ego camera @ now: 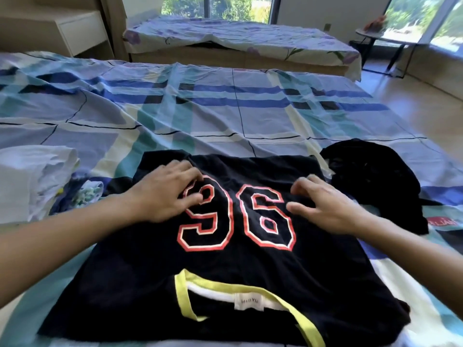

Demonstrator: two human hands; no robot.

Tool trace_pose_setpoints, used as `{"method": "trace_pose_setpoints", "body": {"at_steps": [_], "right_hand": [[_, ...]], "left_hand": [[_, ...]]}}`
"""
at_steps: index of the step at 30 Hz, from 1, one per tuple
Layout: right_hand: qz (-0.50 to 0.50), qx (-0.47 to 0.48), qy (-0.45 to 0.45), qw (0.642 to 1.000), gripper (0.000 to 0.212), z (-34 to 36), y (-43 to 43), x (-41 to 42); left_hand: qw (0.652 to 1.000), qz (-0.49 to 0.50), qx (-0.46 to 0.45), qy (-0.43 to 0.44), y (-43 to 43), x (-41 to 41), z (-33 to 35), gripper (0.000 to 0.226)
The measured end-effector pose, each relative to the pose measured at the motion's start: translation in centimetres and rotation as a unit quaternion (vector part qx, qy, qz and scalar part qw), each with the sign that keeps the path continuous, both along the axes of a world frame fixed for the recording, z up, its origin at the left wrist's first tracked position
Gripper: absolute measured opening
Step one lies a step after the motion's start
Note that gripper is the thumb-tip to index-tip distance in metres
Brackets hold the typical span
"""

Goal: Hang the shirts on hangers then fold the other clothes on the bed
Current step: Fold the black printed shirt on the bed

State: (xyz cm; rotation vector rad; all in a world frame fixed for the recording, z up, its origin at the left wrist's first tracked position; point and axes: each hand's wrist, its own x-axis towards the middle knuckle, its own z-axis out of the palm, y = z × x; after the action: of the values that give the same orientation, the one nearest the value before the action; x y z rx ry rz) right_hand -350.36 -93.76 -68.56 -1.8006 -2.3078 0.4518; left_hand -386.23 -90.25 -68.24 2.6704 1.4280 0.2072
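**Partway through the pile, with the numbered shirt flat under both hands**

Roughly, the job looks to be somewhere in its middle. The black "96" shirt (pixel 225 266) lies spread on the near part of the plaid-sheeted bed (pixel 225 108), with its yellow-trimmed collar (pixel 226 288) toward the person and its sides apparently turned under, so I judge a fold to be in hand rather than finished. A stack of white folded clothes (pixel 35 176) sits at the left, with a small patterned cloth (pixel 87 194) just beside it; that much appears done. A crumpled black garment (pixel 370 176) lies just right of the shirt, not yet folded. No hanger shows anywhere, so whether the hanging part is complete cannot be told.

Both forearms reach forward over the shirt. The left hand (pixel 162 194) rests palm-down on the fabric at the "9", fingers bent a little and pressing, gripping nothing that I can see. The right hand (pixel 328 206) sits beside the "6", fingers spread and loosely bent; it is blurred, so contact is uncertain, but it holds nothing.
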Motion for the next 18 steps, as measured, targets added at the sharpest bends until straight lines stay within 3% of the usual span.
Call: {"method": "trace_pose_setpoints", "body": {"at_steps": [4, 7, 10, 14, 18], "right_hand": [[-0.021, 0.044, -0.071, 0.996, 0.062, -2.5, 5.3, 0.3], [-0.052, 0.054, -0.098, 0.992, 0.063, -2.9, 9.8, 1.3], [-0.043, -0.005, -0.096, 0.994, 0.064, -1.6, 13.3, 2.4], [-0.038, -0.064, -0.116, 0.990, 0.018, 0.2, 16.2, 3.4], [-0.075, -0.022, -0.111, 0.991, 0.014, 1.9, 18.5, 4.0]], "left_hand": [[0.990, 0.129, 0.024, 0.059, 6.9, 0.0, -2.5, 0.051], [0.971, 0.192, -0.046, 0.132, 11.5, -1.6, -2.9, 0.062], [0.966, 0.175, -0.123, 0.147, 14.1, -3.2, -2.0, 0.062], [0.963, 0.101, -0.200, 0.151, 15.4, -5.6, 0.2, 0.031], [0.965, 0.109, -0.167, 0.168, 17.1, -7.8, 1.7, 0.012]]}}
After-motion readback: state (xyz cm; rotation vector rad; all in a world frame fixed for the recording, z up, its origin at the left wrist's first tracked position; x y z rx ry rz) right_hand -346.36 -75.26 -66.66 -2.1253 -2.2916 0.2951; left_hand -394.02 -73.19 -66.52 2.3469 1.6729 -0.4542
